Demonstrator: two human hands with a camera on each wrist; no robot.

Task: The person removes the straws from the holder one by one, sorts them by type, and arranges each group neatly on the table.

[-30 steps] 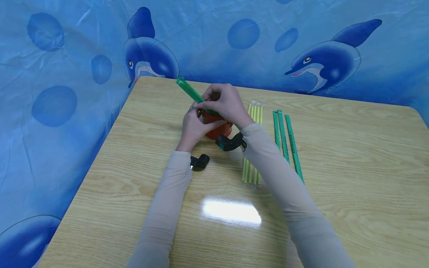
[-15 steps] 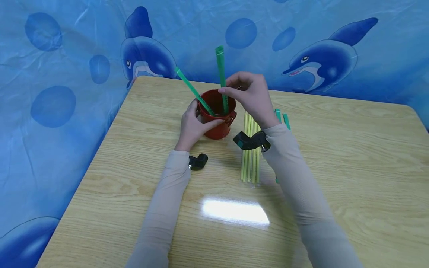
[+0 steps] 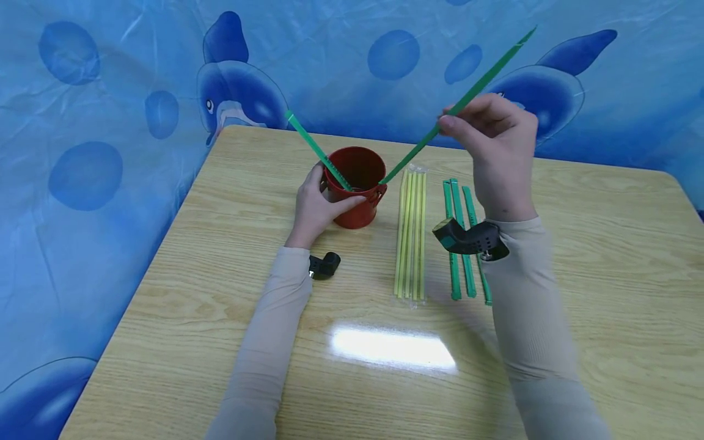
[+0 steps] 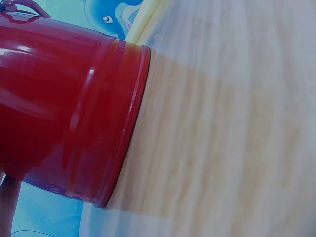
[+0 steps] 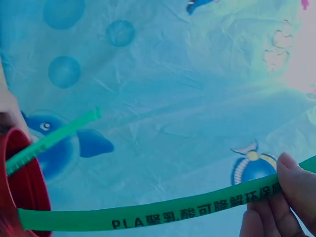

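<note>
A red metal bucket (image 3: pixel 357 215) stands upright on the table, with my left hand (image 3: pixel 315 208) gripping its left side, thumb across the front. In the left wrist view the bucket (image 4: pixel 64 108) fills the left part. One green paper-wrapped straw (image 3: pixel 315 145) leans inside against the rim. Up and to the right, my right hand (image 3: pixel 503 150) pinches another green wrapped straw (image 3: pixel 475 90), tilted, its lower end at the bucket's right rim. Dark printing shows on that straw (image 5: pixel 163 213) in the right wrist view, between thumb and fingers.
Yellow straws in clear wrapping (image 3: pixel 410 238) lie right of the bucket. Beyond them lie three green wrapped straws (image 3: pixel 456 256), partly hidden by the right wrist camera (image 3: pixel 467 237). A blue dolphin-print sheet (image 3: pixel 341 67) hangs behind the wooden table (image 3: pixel 616 275).
My right hand has moved from the bucket up and right, drawing a green straw out to its rim. The other straw stays inside. My left hand keeps its hold on the bucket.
</note>
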